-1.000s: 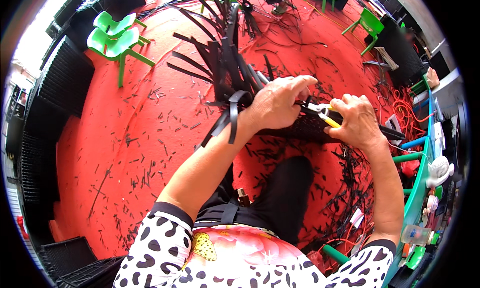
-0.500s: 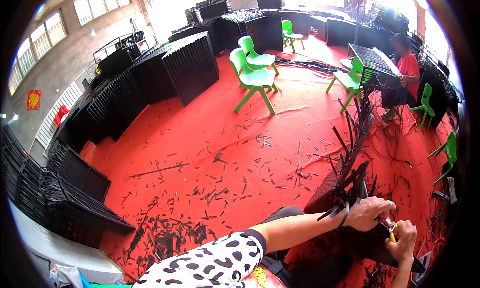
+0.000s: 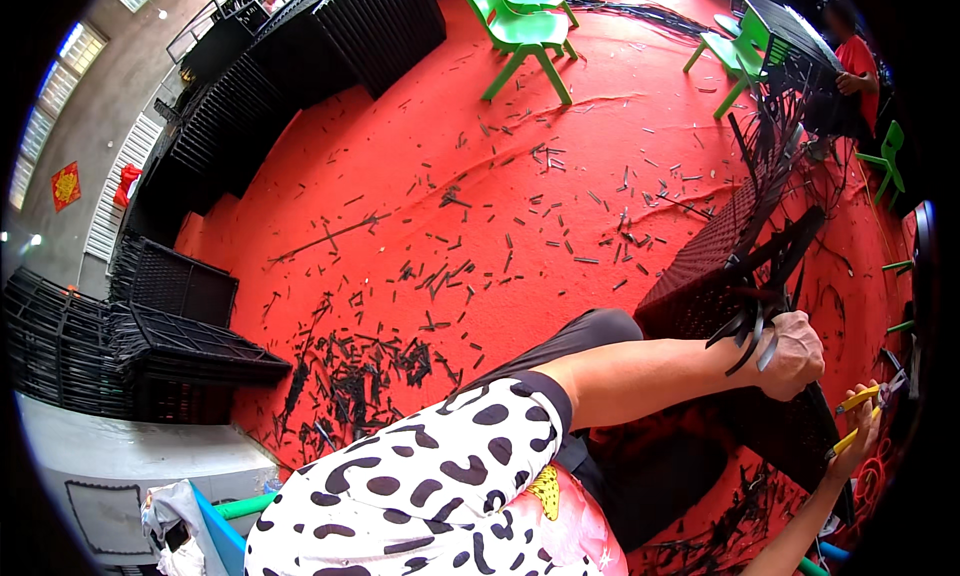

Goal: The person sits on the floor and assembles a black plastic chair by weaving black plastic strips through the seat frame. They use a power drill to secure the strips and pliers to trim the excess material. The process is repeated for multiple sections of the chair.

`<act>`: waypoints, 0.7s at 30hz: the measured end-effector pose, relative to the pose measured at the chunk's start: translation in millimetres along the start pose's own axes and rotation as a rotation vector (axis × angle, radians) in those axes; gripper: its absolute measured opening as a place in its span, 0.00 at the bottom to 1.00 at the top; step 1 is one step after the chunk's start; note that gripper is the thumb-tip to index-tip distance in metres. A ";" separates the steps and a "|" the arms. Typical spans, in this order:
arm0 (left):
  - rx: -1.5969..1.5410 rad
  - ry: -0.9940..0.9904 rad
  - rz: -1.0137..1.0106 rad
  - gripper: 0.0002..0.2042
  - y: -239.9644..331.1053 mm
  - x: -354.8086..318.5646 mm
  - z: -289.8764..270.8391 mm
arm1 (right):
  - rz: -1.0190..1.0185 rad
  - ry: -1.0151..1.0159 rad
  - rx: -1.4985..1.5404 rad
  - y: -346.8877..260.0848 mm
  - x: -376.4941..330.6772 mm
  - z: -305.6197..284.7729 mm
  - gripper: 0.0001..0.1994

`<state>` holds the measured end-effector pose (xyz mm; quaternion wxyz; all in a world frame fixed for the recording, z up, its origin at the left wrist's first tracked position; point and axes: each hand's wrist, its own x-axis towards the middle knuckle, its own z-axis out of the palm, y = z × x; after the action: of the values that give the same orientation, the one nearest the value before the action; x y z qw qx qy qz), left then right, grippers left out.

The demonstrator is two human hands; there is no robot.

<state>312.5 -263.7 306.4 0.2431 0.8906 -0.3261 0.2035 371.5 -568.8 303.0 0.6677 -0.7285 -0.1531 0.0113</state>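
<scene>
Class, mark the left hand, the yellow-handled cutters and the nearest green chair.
left hand (image 3: pixel 792 354), head view, on its back
yellow-handled cutters (image 3: pixel 860 419), head view, on the yellow handles
green chair (image 3: pixel 517 28), head view, on its seat

Woven basket (image 3: pixel 720 286) on floor (image 3: pixel 560 206) at right, w/ left hand (image 3: pixel 790 354) on it; right hand (image 3: pixel 858 438) just right. Offcuts (image 3: pixel 360 376) left; chairs (image 3: pixel 520 21) behind.

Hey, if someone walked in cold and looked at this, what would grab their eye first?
Probably the bright red carpet, littered all over with short black offcuts. At lower right the left hand grips black strips of a woven black basket, while the right hand holds yellow-handled pliers. Green chairs stand at the top, and black baskets are stacked along the left.
</scene>
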 end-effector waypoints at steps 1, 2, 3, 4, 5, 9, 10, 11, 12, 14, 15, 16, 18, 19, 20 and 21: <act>0.001 -0.025 -0.008 0.05 0.4 0.3 -4.3 | 0.008 -0.015 0.013 -0.6 1.9 -0.4 0.24; 0.001 -0.050 -0.016 0.05 0.5 1.0 -7.0 | 0.020 -0.019 0.033 -2.6 3.6 -2.2 0.24; -0.001 -0.050 -0.023 0.05 -0.5 1.1 -8.2 | 0.033 -0.023 0.061 -3.7 5.9 -2.3 0.24; -0.004 -0.049 -0.029 0.05 -1.0 0.9 -8.9 | 0.046 -0.027 0.089 -4.1 7.7 -1.9 0.24; -0.007 -0.047 -0.036 0.05 -1.6 0.7 -10.2 | 0.042 -0.037 0.115 -1.7 9.9 -3.1 0.24; -0.027 -0.110 -0.049 0.05 -0.2 3.2 -12.2 | 0.046 -0.051 0.154 3.9 10.5 -14.1 0.24; -0.035 -0.112 -0.055 0.05 -0.6 3.7 -10.3 | 0.049 -0.057 0.150 3.0 10.4 -14.3 0.24; -0.043 -0.113 -0.060 0.05 -1.0 4.6 -8.3 | 0.048 -0.067 0.138 2.3 10.1 -14.4 0.24; -0.021 -0.144 -0.053 0.05 -2.2 6.7 -2.3 | 0.044 -0.076 0.126 1.1 9.8 -13.8 0.24; 0.010 -0.115 -0.036 0.05 -6.6 9.4 18.9 | 0.049 -0.063 0.126 -1.4 11.1 -11.4 0.25; 0.015 -0.056 -0.027 0.05 -9.7 10.0 32.7 | 0.058 -0.038 0.141 -2.0 10.8 -11.2 0.25; -0.005 0.094 -0.014 0.05 -8.4 5.2 49.7 | 0.068 -0.011 0.155 -2.5 9.4 -11.3 0.25; -0.135 0.046 -0.029 0.05 -0.1 1.3 10.7 | 0.067 -0.048 0.206 8.7 7.1 -19.4 0.24; -0.127 -0.044 -0.062 0.05 -0.3 3.6 13.6 | 0.067 -0.065 0.228 14.7 5.8 -24.3 0.24; -0.128 0.012 -0.059 0.05 0.3 0.8 13.7 | 0.062 -0.069 0.232 13.9 6.9 -21.5 0.24; -0.130 0.071 -0.042 0.06 1.4 -0.5 10.5 | 0.047 -0.064 0.232 8.7 6.1 -16.9 0.24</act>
<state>313.3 -270.4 298.1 0.3160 0.8717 -0.3112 0.2084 382.9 -584.3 297.5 0.7417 -0.6490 -0.1551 0.0680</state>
